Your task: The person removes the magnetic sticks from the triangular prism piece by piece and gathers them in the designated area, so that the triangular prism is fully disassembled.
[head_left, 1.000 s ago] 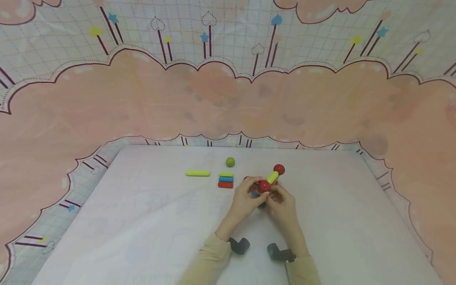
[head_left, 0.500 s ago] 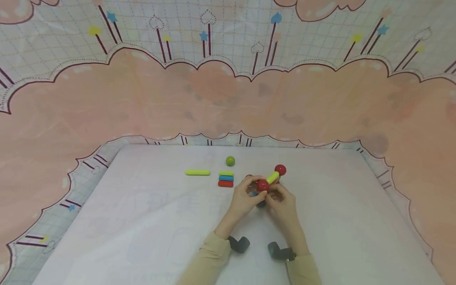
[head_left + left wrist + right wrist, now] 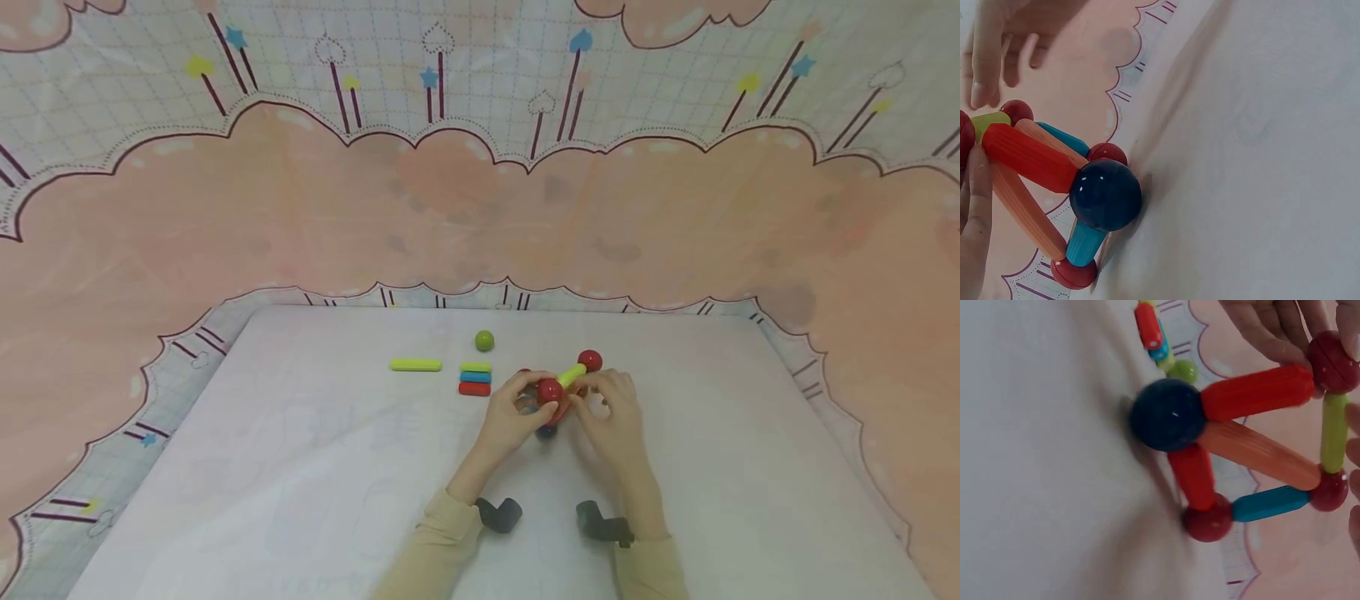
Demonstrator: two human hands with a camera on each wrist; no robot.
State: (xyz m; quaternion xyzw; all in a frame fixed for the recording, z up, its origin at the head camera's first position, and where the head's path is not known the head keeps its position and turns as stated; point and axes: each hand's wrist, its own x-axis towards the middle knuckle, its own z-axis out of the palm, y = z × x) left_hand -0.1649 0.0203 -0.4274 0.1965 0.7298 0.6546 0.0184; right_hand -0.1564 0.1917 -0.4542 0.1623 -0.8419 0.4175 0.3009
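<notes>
A frame of magnetic rods and balls stands on the white table. My left hand (image 3: 512,421) pinches its top red ball (image 3: 550,391) between thumb and fingers. From that ball a lime rod (image 3: 572,375) runs to another red ball (image 3: 590,360). A dark blue ball (image 3: 1167,414) low on the frame joins a long red rod (image 3: 1257,394), an orange rod (image 3: 1263,456) and a shorter red rod (image 3: 1192,476). A blue rod (image 3: 1271,503) links two red balls. Close beside the lime rod is my right hand (image 3: 618,421), its fingers loosely bent and holding nothing.
Left of the frame lie a long lime rod (image 3: 416,365) and a row of short lime (image 3: 476,367), blue (image 3: 476,377) and red (image 3: 475,389) rods. A green ball (image 3: 484,340) sits behind them. Patterned cloth (image 3: 465,217) surrounds the table.
My right hand has drawn away to the right from the frame, its fingers loosening. The left hand still grips the top red ball, which has shifted slightly left.
</notes>
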